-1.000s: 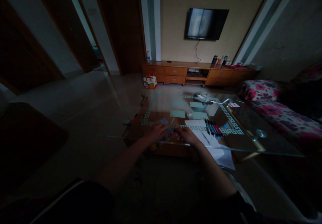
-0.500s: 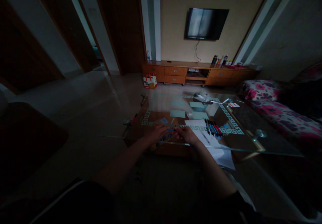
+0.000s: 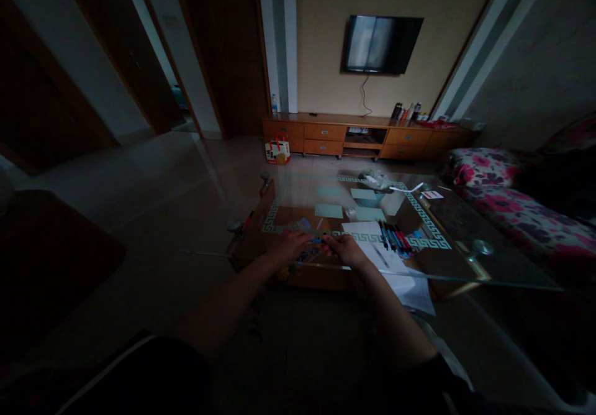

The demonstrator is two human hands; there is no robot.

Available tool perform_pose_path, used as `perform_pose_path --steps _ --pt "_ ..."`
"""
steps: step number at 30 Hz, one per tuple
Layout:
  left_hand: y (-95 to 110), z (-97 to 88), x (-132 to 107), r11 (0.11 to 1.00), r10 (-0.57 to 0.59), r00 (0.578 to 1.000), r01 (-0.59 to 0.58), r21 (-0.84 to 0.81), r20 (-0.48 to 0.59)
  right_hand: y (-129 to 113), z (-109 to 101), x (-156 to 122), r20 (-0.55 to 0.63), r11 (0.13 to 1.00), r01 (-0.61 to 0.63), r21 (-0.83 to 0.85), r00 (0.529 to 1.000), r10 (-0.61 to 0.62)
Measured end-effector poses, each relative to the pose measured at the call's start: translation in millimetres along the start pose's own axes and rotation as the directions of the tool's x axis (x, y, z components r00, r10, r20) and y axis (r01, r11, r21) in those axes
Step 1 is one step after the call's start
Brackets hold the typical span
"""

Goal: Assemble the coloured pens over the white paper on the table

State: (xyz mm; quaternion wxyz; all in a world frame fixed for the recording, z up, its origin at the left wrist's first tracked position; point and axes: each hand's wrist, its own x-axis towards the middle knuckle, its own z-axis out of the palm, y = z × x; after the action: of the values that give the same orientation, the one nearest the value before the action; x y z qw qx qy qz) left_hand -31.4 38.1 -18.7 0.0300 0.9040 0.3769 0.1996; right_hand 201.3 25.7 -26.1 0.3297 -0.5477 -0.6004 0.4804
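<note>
Between my two hands, just above the near edge of the glass table [image 3: 302, 188], is a slim blue pen [image 3: 317, 240]. My left hand [image 3: 289, 246] is closed on its left end. The fingertips of my right hand [image 3: 343, 250] pinch its dark right end. Right of my hands, a row of pens [image 3: 395, 237] with blue, red and black parts lies side by side. White paper sheets [image 3: 365, 232] lie by my right hand, with a dark, slim pen-like shape [image 3: 380, 256] on them. Small parts under my left hand are too dim to make out.
A basket [image 3: 370, 200] with a clear plastic bag [image 3: 376, 180] stands toward the table's far side. A white card [image 3: 433, 195] lies at the right. Beyond are a wooden TV cabinet [image 3: 323, 132] and a gift box [image 3: 278, 151]; a flowered sofa [image 3: 535, 207] is at the right.
Almost nothing differs. Both hands stay at the same spot with the blue pen between them; at most the fingers have shifted slightly.
</note>
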Motion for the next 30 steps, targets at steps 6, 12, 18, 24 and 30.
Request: perform_pose_path --steps 6,12,18,24,30 --pt "-0.5 0.9 0.8 1.0 0.008 1.0 -0.008 -0.011 0.005 -0.5 -0.5 -0.5 -0.009 0.999 0.017 -0.033 1.0 -0.018" --pt "0.2 0.1 1.3 1.0 -0.002 1.0 0.003 -0.024 0.022 1.9 -0.3 0.3 -0.012 0.999 0.027 -0.027 1.0 -0.027" --pt "-0.6 0.6 0.2 0.999 -0.019 0.999 0.022 -0.048 0.051 -3.0 -4.1 -4.3 0.006 0.99 0.094 -0.102 0.996 -0.094" --pt "1.2 -2.8 -1.3 0.997 -0.049 0.996 0.053 -0.061 0.073 -0.5 -4.4 -2.7 -0.011 0.992 0.073 -0.098 0.997 -0.074" --pt "0.8 -0.9 -2.6 0.999 -0.043 0.998 0.044 -0.023 0.049 8.3 1.9 8.0 -0.013 0.988 0.111 0.107 0.994 -0.11"
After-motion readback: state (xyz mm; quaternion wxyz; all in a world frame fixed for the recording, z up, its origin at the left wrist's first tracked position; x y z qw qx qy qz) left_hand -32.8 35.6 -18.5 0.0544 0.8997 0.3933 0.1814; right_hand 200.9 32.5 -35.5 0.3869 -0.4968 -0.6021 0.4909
